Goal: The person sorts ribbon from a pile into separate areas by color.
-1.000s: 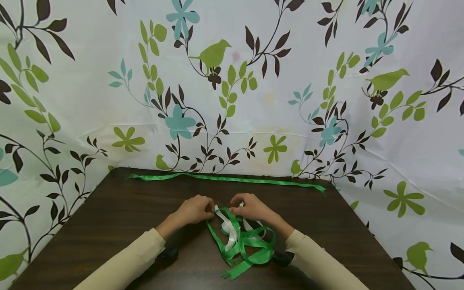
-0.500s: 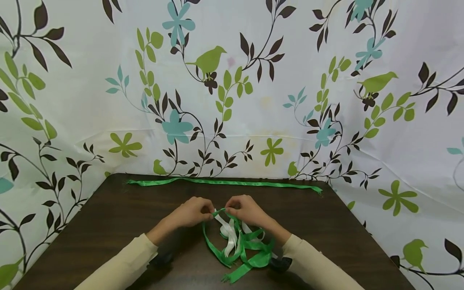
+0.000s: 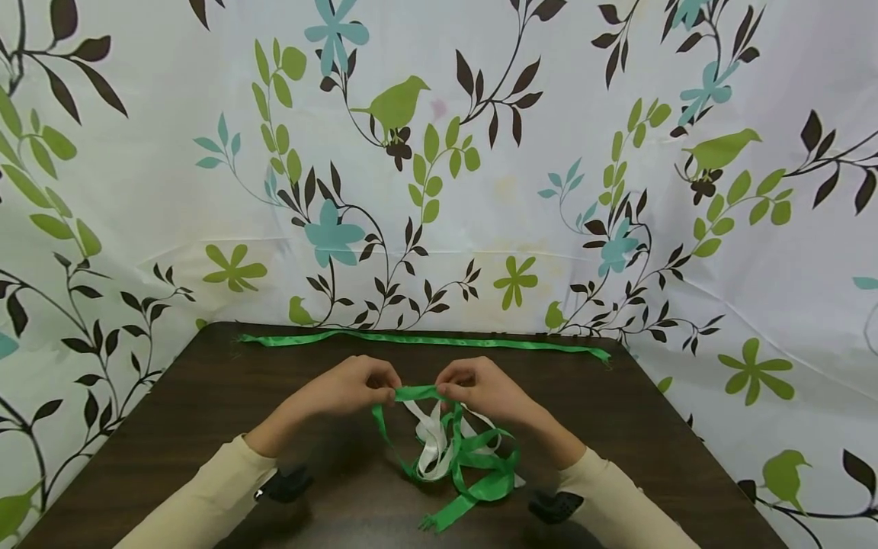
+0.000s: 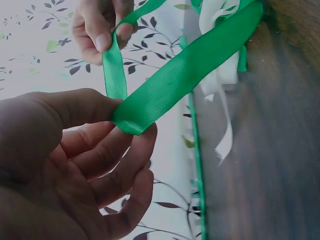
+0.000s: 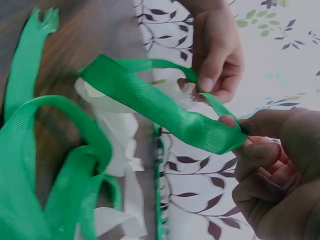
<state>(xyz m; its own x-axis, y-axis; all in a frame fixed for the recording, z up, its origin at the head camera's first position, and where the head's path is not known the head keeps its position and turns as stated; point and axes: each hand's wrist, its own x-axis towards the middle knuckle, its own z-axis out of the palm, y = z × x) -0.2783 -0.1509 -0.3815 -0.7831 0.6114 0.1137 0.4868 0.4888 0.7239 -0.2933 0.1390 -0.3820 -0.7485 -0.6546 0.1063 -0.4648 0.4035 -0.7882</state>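
Observation:
A short stretch of green ribbon [image 3: 415,393] runs between the two hands, raised above the dark table. My left hand [image 3: 353,385] pinches it between thumb and forefinger; the left wrist view shows the green ribbon [image 4: 165,82] folded over at those fingertips. My right hand [image 3: 490,389] pinches the other end of this stretch, and in the right wrist view the ribbon [image 5: 165,112] bends at its thumb and fingers. Below the hands lies a loose tangle of green loops with white ribbon [image 3: 432,442] among them. One frayed green end points toward the front.
Another green ribbon [image 3: 425,339] lies stretched along the back edge of the dark wooden table [image 3: 274,374]. Behind stands a white cloth [image 3: 439,191] printed with leaves, birds and flowers. Dark wrist devices [image 3: 284,486] sit under both forearms.
Both hands have risen slightly from the pile and moved apart. The right hand has come to grip the green ribbon, and a stretch of it is now drawn out between the hands.

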